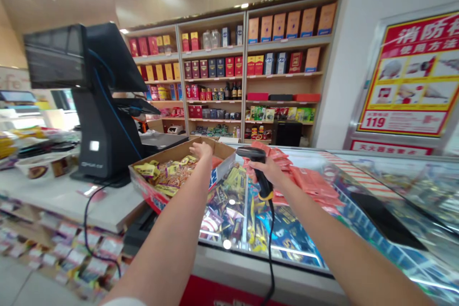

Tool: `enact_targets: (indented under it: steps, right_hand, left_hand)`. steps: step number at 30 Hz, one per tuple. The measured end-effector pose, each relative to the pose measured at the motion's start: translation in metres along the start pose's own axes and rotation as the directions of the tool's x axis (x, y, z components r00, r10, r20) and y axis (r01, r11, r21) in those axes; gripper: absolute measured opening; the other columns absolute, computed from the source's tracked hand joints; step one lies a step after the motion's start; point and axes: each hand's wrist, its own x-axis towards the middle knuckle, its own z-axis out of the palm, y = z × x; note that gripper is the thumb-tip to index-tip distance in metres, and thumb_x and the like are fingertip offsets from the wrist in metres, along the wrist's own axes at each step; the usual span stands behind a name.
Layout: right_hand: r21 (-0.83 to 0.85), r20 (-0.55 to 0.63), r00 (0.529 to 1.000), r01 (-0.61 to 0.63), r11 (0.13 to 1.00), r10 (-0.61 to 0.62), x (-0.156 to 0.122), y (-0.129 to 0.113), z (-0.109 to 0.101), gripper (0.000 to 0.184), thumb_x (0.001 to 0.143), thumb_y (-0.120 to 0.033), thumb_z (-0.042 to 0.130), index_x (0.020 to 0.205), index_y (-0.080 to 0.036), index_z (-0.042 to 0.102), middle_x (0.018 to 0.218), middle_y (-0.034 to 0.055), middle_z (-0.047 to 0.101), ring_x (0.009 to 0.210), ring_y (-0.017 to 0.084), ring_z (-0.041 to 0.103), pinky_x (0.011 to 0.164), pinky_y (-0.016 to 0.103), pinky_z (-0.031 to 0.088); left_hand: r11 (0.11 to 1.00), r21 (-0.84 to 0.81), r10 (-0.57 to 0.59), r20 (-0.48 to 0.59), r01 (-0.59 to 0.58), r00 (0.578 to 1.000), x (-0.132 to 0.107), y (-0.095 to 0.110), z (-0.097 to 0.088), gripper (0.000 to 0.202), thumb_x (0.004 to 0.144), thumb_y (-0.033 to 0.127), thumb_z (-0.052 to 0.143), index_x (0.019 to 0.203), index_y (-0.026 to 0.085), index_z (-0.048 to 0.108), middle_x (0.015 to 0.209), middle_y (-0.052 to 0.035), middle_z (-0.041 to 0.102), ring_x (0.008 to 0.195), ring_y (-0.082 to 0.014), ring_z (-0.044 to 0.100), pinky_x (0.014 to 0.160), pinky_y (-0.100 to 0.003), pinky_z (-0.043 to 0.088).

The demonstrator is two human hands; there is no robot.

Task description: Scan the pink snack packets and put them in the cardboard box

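Observation:
My right hand (269, 170) grips a black barcode scanner (255, 162) with a yellow band and a dangling cable, held above the glass lid of a freezer chest (251, 220). My left hand (201, 150) reaches forward into an open cardboard box (158, 194) full of small yellow-wrapped snacks (168, 173). Its fingers are curled down over the far part of the box, and what they touch is hidden. Red packets (308, 179) lie piled on the glass just past the scanner.
A black cash register with two screens (96, 105) stands on the white counter (64, 198) at the left, its cable hanging over the edge. Shelves of boxed goods and bottles (229, 71) fill the back wall. A red and yellow poster (412, 76) hangs at the right.

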Motion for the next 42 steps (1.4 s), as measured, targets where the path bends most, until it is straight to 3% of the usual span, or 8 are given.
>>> enact_targets:
  steps: [4, 7, 12, 19, 25, 29, 34, 42]
  right_hand:
    - [0.081, -0.060, 0.998, 0.033, 0.996, -0.028, -0.006, 0.006, -0.011, 0.026, 0.061, -0.039, 0.073, 0.072, -0.020, 0.060, 0.049, -0.0015, 0.062, 0.037, 0.016, 0.057, 0.039, 0.027, 0.046]
    - [0.135, -0.192, 0.981, 0.046, 0.990, -0.020, -0.013, 0.009, -0.025, 0.026, 0.062, -0.039, 0.074, 0.069, -0.020, 0.059, 0.046, -0.0012, 0.059, 0.036, 0.016, 0.056, 0.039, 0.028, 0.046]
    - [0.188, -0.423, 0.906, 0.111, 0.976, -0.021, -0.020, 0.028, -0.049, 0.029, 0.063, -0.044, 0.072, 0.063, -0.018, 0.058, 0.041, 0.0005, 0.057, 0.034, 0.015, 0.053, 0.036, 0.026, 0.042]
    - [0.060, -0.431, 0.897, 0.138, 0.989, -0.099, -0.025, 0.041, -0.056, 0.032, 0.068, -0.046, 0.069, 0.055, -0.018, 0.057, 0.042, 0.0029, 0.059, 0.038, 0.016, 0.056, 0.042, 0.026, 0.044]
    - [-0.022, -0.415, 0.902, 0.120, 0.993, -0.118, -0.025, 0.044, -0.054, 0.032, 0.069, -0.045, 0.068, 0.054, -0.018, 0.059, 0.041, 0.0031, 0.060, 0.036, 0.015, 0.054, 0.041, 0.026, 0.043]
    - [-0.022, -0.411, 0.905, 0.108, 0.994, -0.108, -0.025, 0.044, -0.054, 0.030, 0.070, -0.044, 0.067, 0.056, -0.019, 0.058, 0.042, 0.0024, 0.060, 0.037, 0.016, 0.054, 0.041, 0.026, 0.042]
    - [0.029, -0.271, 0.961, 0.072, 0.997, -0.061, -0.030, 0.036, -0.053, 0.025, 0.066, -0.043, 0.069, 0.063, -0.021, 0.059, 0.042, 0.0003, 0.059, 0.037, 0.016, 0.054, 0.042, 0.027, 0.044]
    - [-0.029, -0.009, 0.999, 0.032, 0.999, -0.032, -0.038, 0.026, -0.048, 0.026, 0.063, -0.041, 0.071, 0.068, -0.019, 0.058, 0.049, -0.0002, 0.062, 0.038, 0.015, 0.056, 0.043, 0.027, 0.044]
  left_hand:
    - [0.970, -0.052, 0.241, 0.077, -0.238, 0.967, -0.010, -0.003, 0.009, 0.022, 0.089, 0.022, 0.050, 0.110, 0.018, 0.055, 0.135, -0.0196, 0.049, 0.132, -0.0294, 0.045, 0.108, -0.047, 0.035]
    - [0.898, -0.071, 0.438, 0.232, -0.435, 0.868, -0.034, -0.003, 0.020, 0.017, 0.087, 0.019, 0.050, 0.101, 0.019, 0.061, 0.118, -0.0136, 0.061, 0.121, -0.0238, 0.053, 0.106, -0.039, 0.038]
    - [0.865, 0.086, 0.359, 0.582, -0.494, 0.730, -0.085, -0.004, 0.047, 0.025, 0.087, 0.028, 0.056, 0.106, 0.013, 0.064, 0.112, -0.0155, 0.068, 0.109, -0.0235, 0.062, 0.094, -0.031, 0.044]
    - [0.760, 0.387, 0.172, 0.654, -0.521, 0.737, -0.105, 0.009, 0.080, 0.064, 0.089, 0.064, 0.038, 0.104, 0.010, 0.069, 0.117, -0.0249, 0.066, 0.116, -0.0353, 0.060, 0.092, -0.038, 0.045]
    - [0.790, 0.427, 0.028, 0.693, -0.440, 0.721, -0.105, 0.009, 0.092, 0.039, 0.080, 0.049, 0.062, 0.098, 0.015, 0.068, 0.113, -0.0193, 0.069, 0.106, -0.0319, 0.064, 0.081, -0.033, 0.047]
    - [0.898, 0.187, 0.221, 0.593, -0.399, 0.774, -0.105, -0.006, 0.085, 0.011, 0.082, 0.029, 0.062, 0.078, 0.018, 0.060, 0.084, -0.0072, 0.069, 0.087, -0.0212, 0.065, 0.075, -0.028, 0.045]
    - [0.950, -0.197, 0.300, 0.375, -0.241, 0.877, -0.097, -0.033, 0.060, 0.011, 0.083, 0.023, 0.055, 0.074, 0.019, 0.051, 0.068, 0.0035, 0.054, 0.070, -0.0134, 0.055, 0.070, -0.025, 0.044]
    - [0.916, -0.359, 0.300, 0.315, -0.180, 0.900, -0.088, -0.038, 0.031, 0.006, 0.086, 0.019, 0.051, 0.081, 0.020, 0.048, 0.072, 0.0028, 0.054, 0.072, -0.0131, 0.055, 0.071, -0.025, 0.044]
